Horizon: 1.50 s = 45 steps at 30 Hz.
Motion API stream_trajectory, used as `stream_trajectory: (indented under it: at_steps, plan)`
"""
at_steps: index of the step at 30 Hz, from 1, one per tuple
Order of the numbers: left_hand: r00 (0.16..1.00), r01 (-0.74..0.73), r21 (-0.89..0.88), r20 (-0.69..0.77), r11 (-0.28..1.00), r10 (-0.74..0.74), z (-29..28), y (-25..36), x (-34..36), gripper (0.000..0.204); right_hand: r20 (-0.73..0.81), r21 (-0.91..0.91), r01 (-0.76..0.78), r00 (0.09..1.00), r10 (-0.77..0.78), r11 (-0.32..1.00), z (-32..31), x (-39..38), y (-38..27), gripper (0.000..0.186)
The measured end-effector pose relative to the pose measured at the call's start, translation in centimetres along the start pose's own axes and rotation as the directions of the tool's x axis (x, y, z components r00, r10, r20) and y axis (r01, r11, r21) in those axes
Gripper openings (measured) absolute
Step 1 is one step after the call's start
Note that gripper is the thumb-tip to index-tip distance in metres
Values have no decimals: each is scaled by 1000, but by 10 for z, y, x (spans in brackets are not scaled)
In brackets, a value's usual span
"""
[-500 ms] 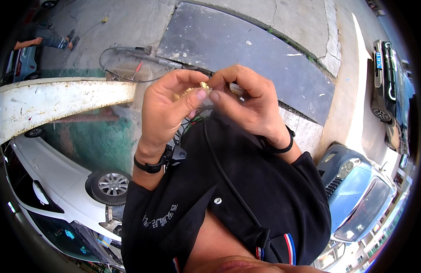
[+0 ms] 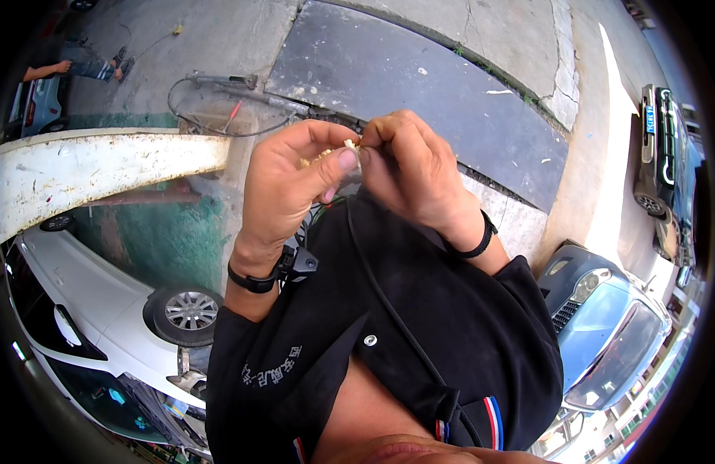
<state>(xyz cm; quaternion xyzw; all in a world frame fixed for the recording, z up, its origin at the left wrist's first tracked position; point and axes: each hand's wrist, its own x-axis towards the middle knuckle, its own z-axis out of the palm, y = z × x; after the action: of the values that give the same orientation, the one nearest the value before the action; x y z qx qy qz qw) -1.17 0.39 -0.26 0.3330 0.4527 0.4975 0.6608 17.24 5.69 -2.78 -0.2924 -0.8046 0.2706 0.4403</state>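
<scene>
My left hand (image 2: 299, 178) is closed around small, pale-yellow knobbly pieces (image 2: 349, 144), pinched between thumb and fingers at chest height; I cannot make out what they are. My right hand (image 2: 411, 170) is closed, its thumb and fingertips meeting at the upper end of the yellow bit, right beside my left thumb; whether anything else is in that hand is hidden. Black straps are on both wrists, the left with a small dark device (image 2: 299, 263). A black cable (image 2: 353, 240) runs down my dark shirt, with thin wires partly showing below my hands.
A rusty white beam (image 2: 79, 174) lies at left, a dark metal plate (image 2: 419, 77) ahead with a hose tool (image 2: 237, 81) beside it. A white car (image 2: 102, 301), a blue-grey car (image 2: 612, 325) and a dark car (image 2: 667, 162) stand around. A co-worker (image 2: 90, 66) is at upper left.
My right fingers have curled inward and the hand has shifted slightly left; the whitish object that showed among them is now out of sight. My left hand has barely moved.
</scene>
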Motion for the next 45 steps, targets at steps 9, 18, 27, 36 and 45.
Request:
stream_trajectory:
  at_steps: [9,18,27,36,45]
  plan:
    - [999,41,82,-18,996,-39,2,5,2,22,78,119,-134,989,125,984,-2,2,2,17]
    - [998,-37,144,-35,989,42,4,6,3,26,67,257,-230,973,220,939,3,5,7,12]
    - [997,-67,124,-18,990,69,1,8,-1,24,143,353,-284,958,248,892,-7,11,4,12]
    - [996,-82,247,-7,966,86,-5,5,-3,22,218,249,-156,971,102,956,-16,16,7,14]
    - [1000,-21,197,23,980,17,0,4,-4,22,300,279,-384,906,300,880,-13,12,7,10]
